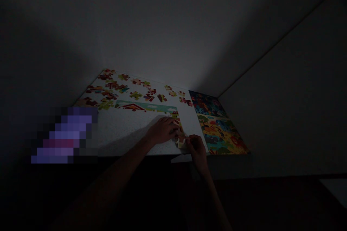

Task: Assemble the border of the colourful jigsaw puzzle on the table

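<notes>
Two bare hands, mine, over one part-built jigsaw on a white tabletop (191, 122); light dim.

Item: jigsaw side column (180, 138), joined pieces, running from the right end of the top border strip (151, 107) toward me. Long axis from 12 to 6 o'clock, leaning slightly to 5; near end pointing at 6.

Item: cream jigsaw piece (181, 145), at the column's near end. It lies at 9 o'clock from my right fingertips, just beside or touching; my right hand is the nearer. Its own long axis and tab direction: too dim to tell.

Right hand (197, 148): thumb and forefinger narrow, at the piece's right edge; whether pinching or merely pressing, I cannot tell.

Left hand (162, 130): palm down, fingers reaching toward 3 o'clock across the column's middle; whether they grip anything beneath, I cannot tell.

Top border strip: red barn roof on green-blue sky, long axis 9 to 3 o'clock.

Loose jigsaw pieces (136, 95): many, from 10 to 12 o'clock of my left hand.

Dark blue picture puzzle (208, 103): 1 o'clock of my right hand.

Yellow animal puzzle (223, 135): 2 o'clock, just nearer me.

Purple pixelated patch (65, 135): 9 o'clock, contents unreadable.
</notes>
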`<state>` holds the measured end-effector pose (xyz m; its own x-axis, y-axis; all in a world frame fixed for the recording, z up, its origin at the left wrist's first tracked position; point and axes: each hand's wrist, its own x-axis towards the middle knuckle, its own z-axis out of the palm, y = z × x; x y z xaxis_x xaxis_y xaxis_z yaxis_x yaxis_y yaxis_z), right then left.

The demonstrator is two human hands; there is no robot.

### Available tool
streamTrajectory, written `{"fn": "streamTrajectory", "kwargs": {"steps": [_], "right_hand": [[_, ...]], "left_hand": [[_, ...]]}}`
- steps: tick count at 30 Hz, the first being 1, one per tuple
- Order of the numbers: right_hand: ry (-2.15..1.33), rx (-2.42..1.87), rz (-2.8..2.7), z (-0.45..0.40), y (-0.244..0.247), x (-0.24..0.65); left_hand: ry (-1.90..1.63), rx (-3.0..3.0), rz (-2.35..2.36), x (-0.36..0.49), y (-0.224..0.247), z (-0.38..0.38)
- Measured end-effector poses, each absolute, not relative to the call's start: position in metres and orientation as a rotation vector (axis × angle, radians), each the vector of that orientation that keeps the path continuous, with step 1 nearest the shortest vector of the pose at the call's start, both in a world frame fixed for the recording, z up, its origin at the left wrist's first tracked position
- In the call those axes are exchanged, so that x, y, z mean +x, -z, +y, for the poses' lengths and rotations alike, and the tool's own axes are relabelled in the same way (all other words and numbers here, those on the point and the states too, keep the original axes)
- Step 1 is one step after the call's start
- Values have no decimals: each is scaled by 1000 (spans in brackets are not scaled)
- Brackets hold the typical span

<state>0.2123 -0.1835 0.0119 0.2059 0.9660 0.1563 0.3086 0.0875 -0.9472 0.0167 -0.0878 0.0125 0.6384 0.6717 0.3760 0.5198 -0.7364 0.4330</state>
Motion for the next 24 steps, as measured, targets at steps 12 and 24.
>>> {"fn": "streamTrajectory", "kwargs": {"steps": [12,24], "right_hand": [[-529,-1574,-1482,-191,4,205],[-161,-1598,-1656,-190,14,201]], "left_hand": [[-743,2560,958,17,-12,-87],[-686,2582,998,18,-15,-87]]}}
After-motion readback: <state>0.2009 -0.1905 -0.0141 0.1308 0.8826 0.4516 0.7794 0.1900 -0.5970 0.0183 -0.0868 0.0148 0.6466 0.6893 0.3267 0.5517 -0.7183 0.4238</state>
